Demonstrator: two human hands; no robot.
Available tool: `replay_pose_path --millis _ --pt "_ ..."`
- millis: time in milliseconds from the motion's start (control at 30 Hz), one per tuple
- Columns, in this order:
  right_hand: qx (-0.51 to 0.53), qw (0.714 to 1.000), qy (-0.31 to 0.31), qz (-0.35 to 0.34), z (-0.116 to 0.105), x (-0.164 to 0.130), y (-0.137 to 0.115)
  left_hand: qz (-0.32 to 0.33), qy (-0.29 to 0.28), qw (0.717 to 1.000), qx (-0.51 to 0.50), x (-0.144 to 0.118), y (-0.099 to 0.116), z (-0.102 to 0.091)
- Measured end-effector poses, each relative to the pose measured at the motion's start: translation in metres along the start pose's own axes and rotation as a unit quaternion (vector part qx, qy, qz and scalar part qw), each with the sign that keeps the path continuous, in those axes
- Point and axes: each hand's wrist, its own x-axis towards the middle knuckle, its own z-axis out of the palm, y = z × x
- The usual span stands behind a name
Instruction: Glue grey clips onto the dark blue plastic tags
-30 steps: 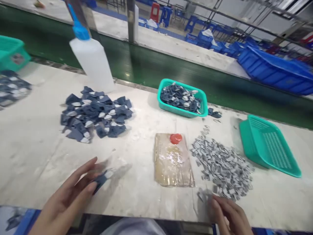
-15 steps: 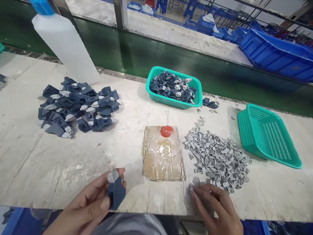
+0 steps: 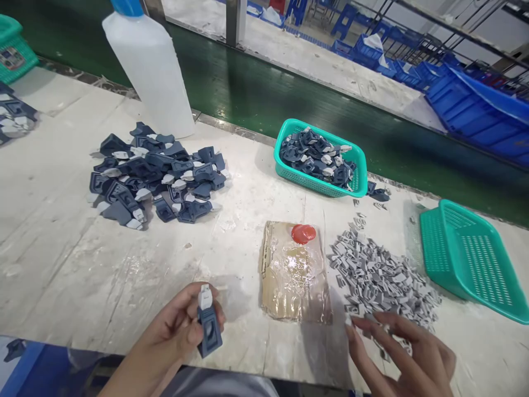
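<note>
My left hand (image 3: pixel 173 333) grips a dark blue plastic part with a white tip (image 3: pixel 208 325), held upright over the near edge of the worktable (image 3: pixel 61 264). My right hand (image 3: pixel 403 355) hovers with fingers spread over the near side of a heap of small grey clips (image 3: pixel 380 273), touching or nearly touching them. Between the two hands lies a piece of cardboard wrapped in clear tape (image 3: pixel 295 273) with a red cap (image 3: pixel 303 234) on its far end.
A pile of blue-and-white parts (image 3: pixel 152 179) lies at the left, behind it a white bottle (image 3: pixel 151 66). A teal basket (image 3: pixel 320 187) holds more such parts. An empty teal basket (image 3: pixel 471 259) leans at the right. A green conveyor belt (image 3: pixel 256 94) runs behind.
My left hand has turned the blue part upright and shifted slightly right. My right hand moved right from the table edge onto the grey clip heap. The camera view shifted.
</note>
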Motion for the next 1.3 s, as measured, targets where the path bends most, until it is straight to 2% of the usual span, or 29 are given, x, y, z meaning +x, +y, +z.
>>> replay_pose_path --millis 100,233,367,600,800,1000,1300 --pt "-0.008 0.999 0.024 -0.032 0.014 0.032 -0.013 -0.017 0.054 0.998 0.004 -0.003 -0.002 0.002" --pt "0.013 0.996 0.01 -0.093 0.042 0.059 -0.019 -0.014 0.057 0.998 -0.006 -0.009 -0.002 0.001" --pt "0.032 0.994 -0.02 -0.107 0.057 0.066 -0.02 -0.008 0.062 0.998 -0.008 -0.013 -0.003 -0.005" --pt "0.01 0.992 -0.041 -0.122 0.059 0.069 -0.022 -0.042 0.066 0.996 -0.05 -0.016 -0.004 -0.008" --pt "-0.004 0.989 -0.048 -0.137 0.058 0.073 -0.024 -0.07 0.046 0.995 -0.052 -0.016 0.001 -0.008" --pt "-0.012 0.988 -0.043 -0.146 0.057 0.074 -0.023 -0.055 0.023 0.996 -0.061 -0.015 0.004 -0.004" --pt "0.0 0.989 -0.051 -0.139 0.058 0.073 -0.023 -0.027 -0.047 0.998 -0.037 -0.006 0.004 0.004"
